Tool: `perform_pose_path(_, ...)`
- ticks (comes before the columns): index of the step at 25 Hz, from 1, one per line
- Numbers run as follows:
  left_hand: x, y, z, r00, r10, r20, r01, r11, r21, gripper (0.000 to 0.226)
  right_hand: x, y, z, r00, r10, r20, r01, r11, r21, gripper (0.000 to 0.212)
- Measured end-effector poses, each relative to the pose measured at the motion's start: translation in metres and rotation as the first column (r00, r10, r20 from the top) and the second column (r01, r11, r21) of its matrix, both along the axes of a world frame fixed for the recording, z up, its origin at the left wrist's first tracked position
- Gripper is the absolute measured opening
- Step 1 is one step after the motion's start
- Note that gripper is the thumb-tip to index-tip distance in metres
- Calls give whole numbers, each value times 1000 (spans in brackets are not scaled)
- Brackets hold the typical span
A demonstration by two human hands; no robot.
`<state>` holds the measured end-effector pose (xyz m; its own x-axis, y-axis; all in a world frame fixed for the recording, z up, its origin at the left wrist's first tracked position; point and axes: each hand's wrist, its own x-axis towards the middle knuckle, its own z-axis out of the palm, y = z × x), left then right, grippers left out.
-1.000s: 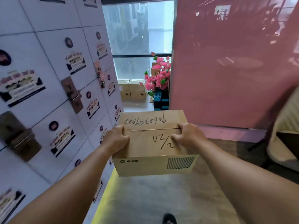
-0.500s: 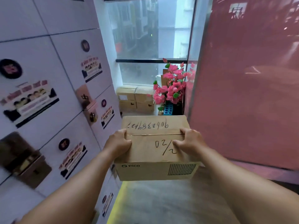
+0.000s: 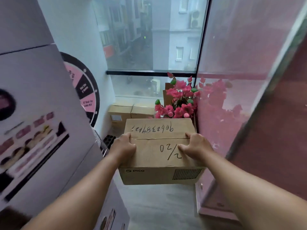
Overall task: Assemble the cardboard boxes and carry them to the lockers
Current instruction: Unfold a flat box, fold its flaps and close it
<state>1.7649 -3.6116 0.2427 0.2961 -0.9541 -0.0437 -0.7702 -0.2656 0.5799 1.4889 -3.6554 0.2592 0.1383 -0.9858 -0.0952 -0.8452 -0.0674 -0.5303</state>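
I carry a closed brown cardboard box at chest height, with handwritten numbers on its top flaps and a PICO print on its near side. My left hand grips its left top edge, thumb on the flap. My right hand grips its right top edge, fingers curled over the flaps. The white lockers with picture stickers run along my left side, close to my left arm.
Two more cardboard boxes sit on the floor under the window ahead. Pink artificial flowers stand beside them. A pink glass partition closes the right side. A black-and-pink prize wheel leans on the left wall.
I have walked forward along the lockers toward the window. The boxes and flowers ahead are closer. The prize wheel has come into view. Both hands keep the same grip on the box.
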Motion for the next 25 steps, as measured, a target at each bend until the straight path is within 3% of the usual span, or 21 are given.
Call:
perform_pose_path(4, 33, -120, -14, 994, 20, -111, -19, 1000, 14, 32, 37, -130, -12, 999, 33, 10, -33, 999, -4, 56)
perform_pose_path(8, 62, -240, -14, 979, 113, -172, -110, 994, 30, 44, 76, -267, -13, 997, 81, -8, -81, 997, 3, 59)
perform_pose_path(18, 209, -464, -15, 971, 208, -119, -203, 978, 50, 48, 224, -520, -21, 973, 232, -15, -232, 972, 27, 52)
perform_pose_path(25, 343, -622, -24, 968, 224, -110, -219, 974, 54, 60, 354, -673, -40, 977, 213, 14, -213, 973, 84, 49)
